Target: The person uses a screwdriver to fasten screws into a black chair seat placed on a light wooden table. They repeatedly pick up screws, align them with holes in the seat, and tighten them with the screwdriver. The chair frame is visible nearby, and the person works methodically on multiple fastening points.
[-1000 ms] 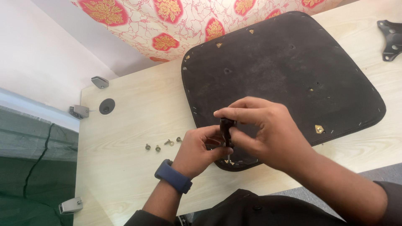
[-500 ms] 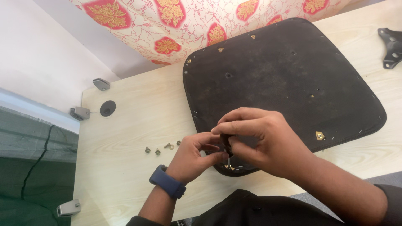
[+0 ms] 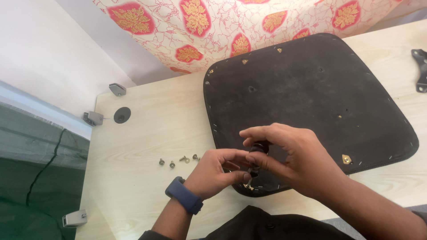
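Observation:
A black square seat pad (image 3: 307, 102) lies underside up on the pale wooden table (image 3: 147, 133), with small brass fittings near its corners. Over its near left corner my right hand (image 3: 293, 162) grips a small dark screwdriver (image 3: 257, 153) by the handle, tip pointing down. My left hand (image 3: 215, 173), with a blue watch on the wrist, pinches the lower end of the tool, where a small brass screw (image 3: 249, 186) shows at the pad's edge. Several loose brass screws (image 3: 178, 161) lie on the table just left of my left hand.
A black metal bracket (image 3: 420, 71) lies at the table's right edge. A round black cable hole (image 3: 122, 114) and grey clips (image 3: 92, 118) sit at the table's left side. A red and gold patterned cloth (image 3: 231, 22) hangs behind the table. A green surface lies left.
Both hands have sunk slightly toward the pad's near left corner, and the screwdriver is lower and more covered by my right fingers. The pad and loose screws have not moved.

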